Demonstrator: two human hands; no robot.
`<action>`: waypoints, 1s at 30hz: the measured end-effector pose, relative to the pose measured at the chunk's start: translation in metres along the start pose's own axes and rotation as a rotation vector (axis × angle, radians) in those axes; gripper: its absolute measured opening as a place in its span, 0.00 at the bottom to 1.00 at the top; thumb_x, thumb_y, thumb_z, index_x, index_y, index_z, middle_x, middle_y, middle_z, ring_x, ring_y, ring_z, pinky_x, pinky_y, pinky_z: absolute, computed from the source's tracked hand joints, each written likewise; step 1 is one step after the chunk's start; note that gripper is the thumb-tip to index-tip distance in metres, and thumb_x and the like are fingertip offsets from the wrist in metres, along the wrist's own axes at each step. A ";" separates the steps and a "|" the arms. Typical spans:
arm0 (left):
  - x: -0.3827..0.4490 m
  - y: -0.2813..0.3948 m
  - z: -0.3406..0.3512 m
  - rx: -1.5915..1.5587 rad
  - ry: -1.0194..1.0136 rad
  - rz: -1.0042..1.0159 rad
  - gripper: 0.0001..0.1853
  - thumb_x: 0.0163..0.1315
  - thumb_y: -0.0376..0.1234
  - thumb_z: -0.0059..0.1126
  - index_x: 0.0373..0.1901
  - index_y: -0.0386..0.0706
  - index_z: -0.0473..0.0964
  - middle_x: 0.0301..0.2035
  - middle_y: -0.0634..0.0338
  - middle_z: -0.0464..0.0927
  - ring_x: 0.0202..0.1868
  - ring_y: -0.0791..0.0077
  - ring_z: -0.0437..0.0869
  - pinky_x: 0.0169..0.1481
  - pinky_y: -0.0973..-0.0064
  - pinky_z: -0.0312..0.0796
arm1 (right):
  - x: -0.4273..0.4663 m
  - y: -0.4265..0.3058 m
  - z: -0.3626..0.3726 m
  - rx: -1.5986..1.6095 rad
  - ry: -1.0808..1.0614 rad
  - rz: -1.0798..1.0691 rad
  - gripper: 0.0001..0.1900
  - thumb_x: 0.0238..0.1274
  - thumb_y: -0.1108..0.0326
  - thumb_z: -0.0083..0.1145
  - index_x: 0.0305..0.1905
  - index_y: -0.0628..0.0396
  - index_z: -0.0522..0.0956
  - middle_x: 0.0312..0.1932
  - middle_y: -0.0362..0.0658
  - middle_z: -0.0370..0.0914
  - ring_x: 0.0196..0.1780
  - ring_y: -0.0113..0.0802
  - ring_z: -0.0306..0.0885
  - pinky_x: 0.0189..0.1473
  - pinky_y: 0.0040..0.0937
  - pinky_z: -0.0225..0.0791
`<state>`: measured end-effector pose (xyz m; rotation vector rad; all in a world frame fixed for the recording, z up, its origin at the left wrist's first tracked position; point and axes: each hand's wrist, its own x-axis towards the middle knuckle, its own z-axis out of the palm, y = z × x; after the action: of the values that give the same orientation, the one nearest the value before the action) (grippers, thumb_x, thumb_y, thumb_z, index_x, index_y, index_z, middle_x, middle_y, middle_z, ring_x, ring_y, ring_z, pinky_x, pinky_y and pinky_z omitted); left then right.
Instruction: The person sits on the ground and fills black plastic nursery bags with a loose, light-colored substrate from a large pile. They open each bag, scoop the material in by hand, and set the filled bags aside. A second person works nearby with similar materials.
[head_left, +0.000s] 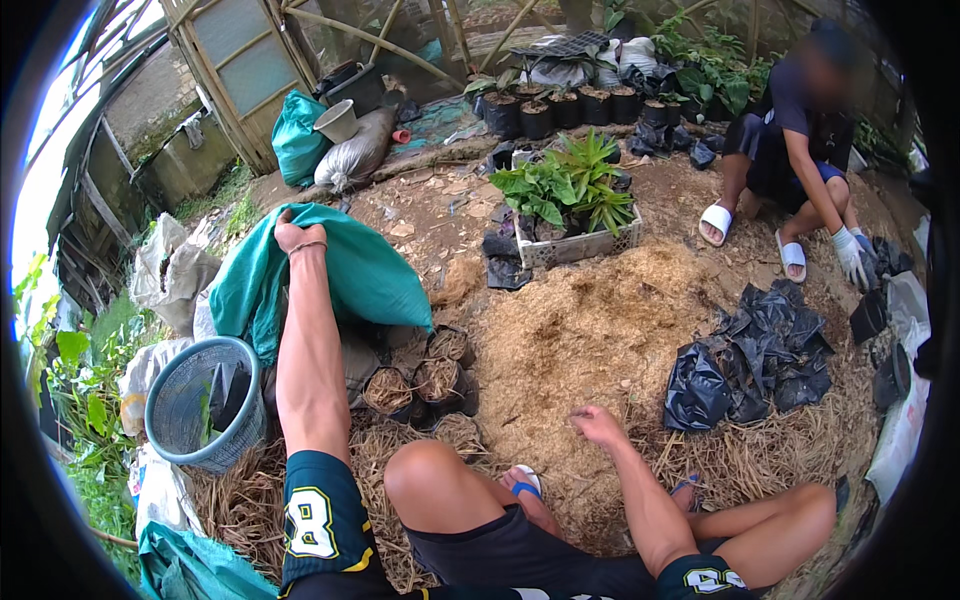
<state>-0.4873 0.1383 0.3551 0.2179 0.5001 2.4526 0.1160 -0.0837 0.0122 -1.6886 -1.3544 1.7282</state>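
Observation:
My left hand grips the top of a green woven sack and holds it up at left of centre. My right hand is low over a heap of pale husk or sawdust-like material, its fingers loosely bent; nothing shows in it. Below the sack, beside the heap, stand several black plastic plant bags filled with dry straw-like matter. To the right of the heap lies a pile of crumpled black plastic bags.
A blue plastic basket stands at left. A white crate of leafy seedlings is behind the heap. A co-worker in white gloves crouches at upper right, handling black bags. Dry straw covers the ground near my legs.

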 end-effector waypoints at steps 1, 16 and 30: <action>0.001 0.004 0.003 -0.018 0.022 0.005 0.06 0.68 0.32 0.47 0.37 0.43 0.75 0.41 0.56 0.80 0.45 0.55 0.82 0.62 0.47 0.73 | -0.002 -0.001 0.001 0.008 -0.024 0.023 0.19 0.66 0.61 0.67 0.56 0.60 0.84 0.48 0.49 0.87 0.48 0.35 0.84 0.47 0.32 0.76; -0.081 -0.016 0.164 -0.200 -0.336 -0.148 0.10 0.67 0.28 0.48 0.42 0.38 0.79 0.45 0.51 0.83 0.49 0.54 0.83 0.65 0.51 0.74 | -0.021 -0.040 0.020 0.010 -0.152 -0.067 0.24 0.68 0.59 0.67 0.63 0.59 0.80 0.52 0.50 0.85 0.51 0.33 0.84 0.48 0.31 0.77; -0.280 -0.047 0.313 -0.337 -1.310 -0.825 0.20 0.71 0.29 0.44 0.59 0.28 0.75 0.62 0.39 0.77 0.68 0.48 0.75 0.80 0.45 0.58 | -0.086 -0.191 -0.038 0.634 0.179 -0.950 0.80 0.42 0.34 0.80 0.81 0.34 0.17 0.84 0.63 0.32 0.75 0.64 0.64 0.66 0.66 0.73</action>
<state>-0.1547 0.0979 0.6122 1.0915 -0.3570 1.1586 0.1023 -0.0487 0.2216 -0.6418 -1.0723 1.1907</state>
